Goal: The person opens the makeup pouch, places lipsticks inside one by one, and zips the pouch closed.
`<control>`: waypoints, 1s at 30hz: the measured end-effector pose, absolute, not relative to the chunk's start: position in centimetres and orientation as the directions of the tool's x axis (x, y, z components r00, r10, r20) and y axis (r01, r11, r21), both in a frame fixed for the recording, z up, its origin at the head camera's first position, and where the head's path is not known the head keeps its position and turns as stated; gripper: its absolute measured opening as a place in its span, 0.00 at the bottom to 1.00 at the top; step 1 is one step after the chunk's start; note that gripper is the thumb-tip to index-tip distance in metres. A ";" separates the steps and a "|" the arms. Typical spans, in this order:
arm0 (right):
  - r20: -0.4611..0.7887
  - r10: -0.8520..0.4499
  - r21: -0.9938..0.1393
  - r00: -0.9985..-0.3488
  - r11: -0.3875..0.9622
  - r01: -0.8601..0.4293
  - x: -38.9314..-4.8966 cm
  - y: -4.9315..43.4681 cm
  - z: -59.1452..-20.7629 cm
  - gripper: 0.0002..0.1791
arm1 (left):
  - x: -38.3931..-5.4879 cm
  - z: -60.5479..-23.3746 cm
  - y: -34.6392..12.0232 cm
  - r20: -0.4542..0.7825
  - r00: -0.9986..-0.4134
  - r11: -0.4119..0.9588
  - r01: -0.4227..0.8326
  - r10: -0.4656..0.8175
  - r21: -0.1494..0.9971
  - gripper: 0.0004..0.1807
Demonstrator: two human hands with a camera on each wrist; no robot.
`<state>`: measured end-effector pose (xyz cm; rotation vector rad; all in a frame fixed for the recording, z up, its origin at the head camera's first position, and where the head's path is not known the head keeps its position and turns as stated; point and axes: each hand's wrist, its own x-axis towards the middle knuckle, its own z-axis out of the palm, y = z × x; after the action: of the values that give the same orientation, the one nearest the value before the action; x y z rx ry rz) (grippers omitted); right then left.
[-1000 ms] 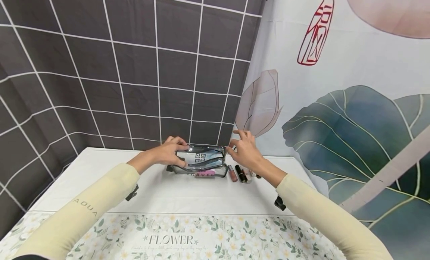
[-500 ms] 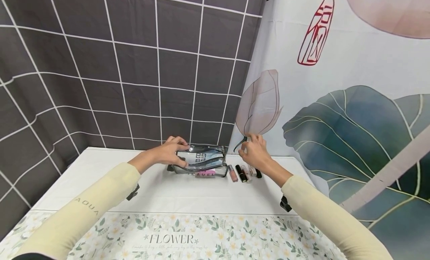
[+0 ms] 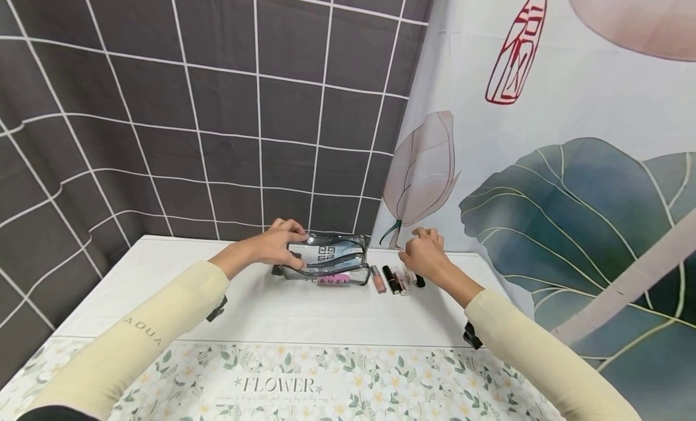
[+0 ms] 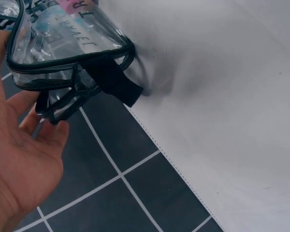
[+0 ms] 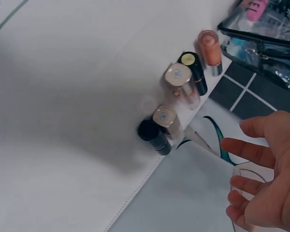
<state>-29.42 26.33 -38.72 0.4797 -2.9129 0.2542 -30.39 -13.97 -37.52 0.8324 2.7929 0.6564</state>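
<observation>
My left hand (image 3: 280,244) grips the left end of a clear zip cosmetic pouch (image 3: 342,265) with dark piping, thumb in front and fingers behind. In the left wrist view the pouch (image 4: 67,43) shows a black side tab (image 4: 111,82), and a pink item is visible through its wall. My right hand (image 3: 426,255) hovers over a row of lip makeup right of the pouch, its fingers loosely bent around nothing. The right wrist view shows this row: a coral lip gloss (image 5: 210,50), a black tube (image 5: 198,77), two cream-capped tubes (image 5: 178,75) and another black tube (image 5: 154,137).
A white tabletop (image 3: 304,315) carries all this, with a floral "FLOWER" cloth (image 3: 283,385) along the near side. Behind stands a dark grid-patterned curtain (image 3: 217,107); a white curtain with lotus print (image 3: 571,215) hangs at the right.
My right hand has moved away from the pouch's right end, rightward and slightly toward me, to above the lip makeup. The left hand keeps its hold on the pouch.
</observation>
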 end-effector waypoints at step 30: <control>-0.107 -0.114 -0.069 -0.988 0.992 -0.106 -29.0 28.3 -39.7 0.16 | -30.4 -37.5 -13.9 -0.026 -0.836 0.743 0.473 0.549 0.474 0.51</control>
<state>-28.97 28.35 -39.70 0.1799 -3.2464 0.1032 -30.35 -13.87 -37.53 0.8201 2.7775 0.6888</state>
